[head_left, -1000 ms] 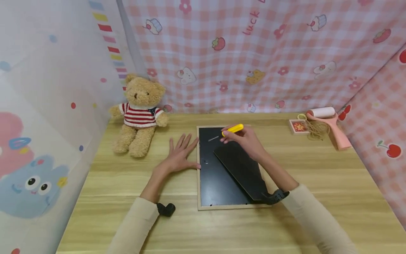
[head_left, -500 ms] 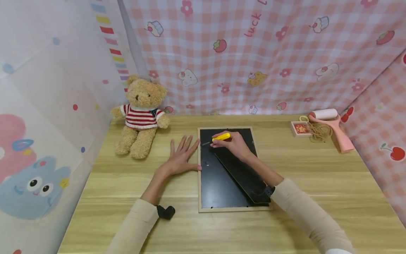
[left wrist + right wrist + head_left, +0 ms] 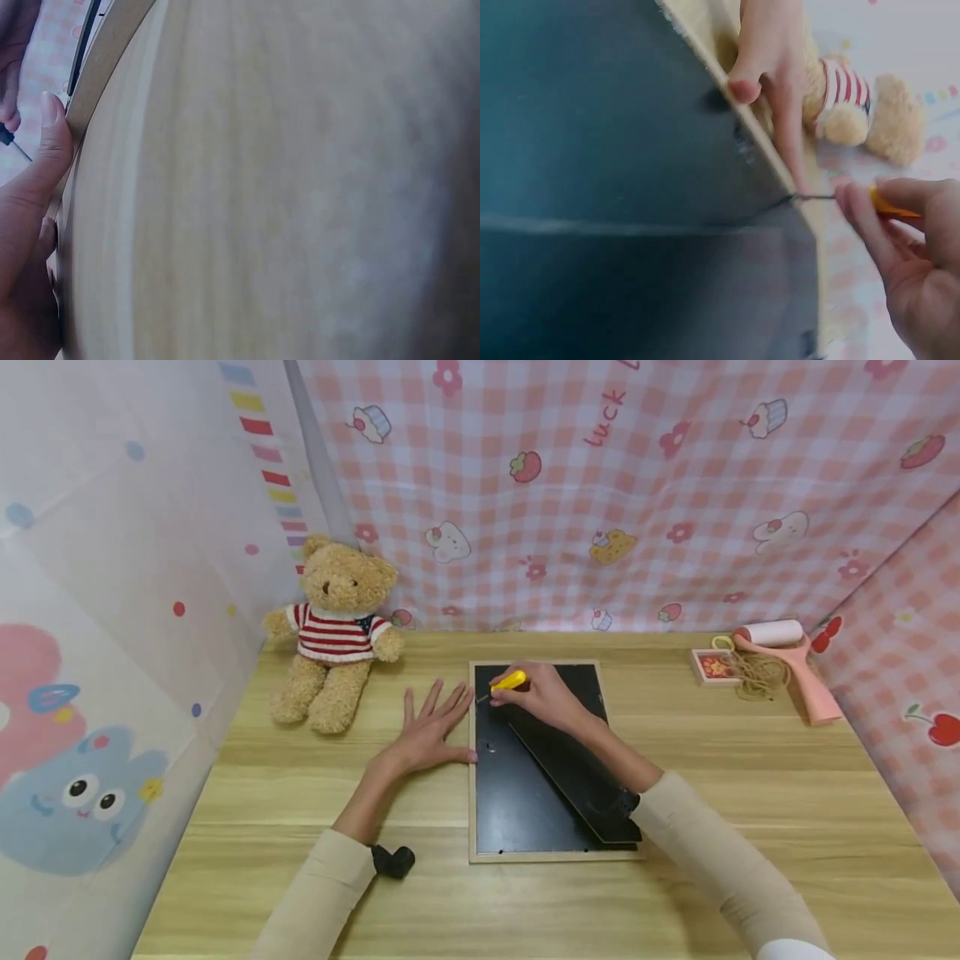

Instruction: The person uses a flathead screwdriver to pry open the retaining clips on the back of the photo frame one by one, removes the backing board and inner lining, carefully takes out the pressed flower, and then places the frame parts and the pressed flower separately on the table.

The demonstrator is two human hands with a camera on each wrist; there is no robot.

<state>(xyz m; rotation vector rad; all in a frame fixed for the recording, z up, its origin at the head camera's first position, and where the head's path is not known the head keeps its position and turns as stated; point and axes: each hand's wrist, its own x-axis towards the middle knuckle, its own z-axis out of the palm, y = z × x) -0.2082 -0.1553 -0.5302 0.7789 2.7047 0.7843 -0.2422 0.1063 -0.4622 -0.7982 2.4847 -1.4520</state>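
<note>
A picture frame (image 3: 517, 814) with a pale wooden border lies face down, its black back and hinged stand (image 3: 558, 768) uppermost. My right hand (image 3: 551, 697) pinches a screwdriver (image 3: 511, 682) by its yellow handle above the frame's upper left part. In the right wrist view, the shaft's tip meets the inner edge of the border, beside the left index finger. My left hand (image 3: 427, 735) is spread on the table, thumb and index fingertip against the frame's left side. The left wrist view has the thumb (image 3: 54, 139) touching the border.
A teddy bear (image 3: 337, 635) in a striped shirt sits at the back left. At the back right are a small box (image 3: 712, 667), a coil of twine (image 3: 761, 675) and a pink-handled roller (image 3: 810, 685). Patterned cloth (image 3: 570, 510) stands behind the table.
My right hand has moved left and slightly down with the screwdriver, bringing its tip to the frame's left edge. My left hand has kept its place.
</note>
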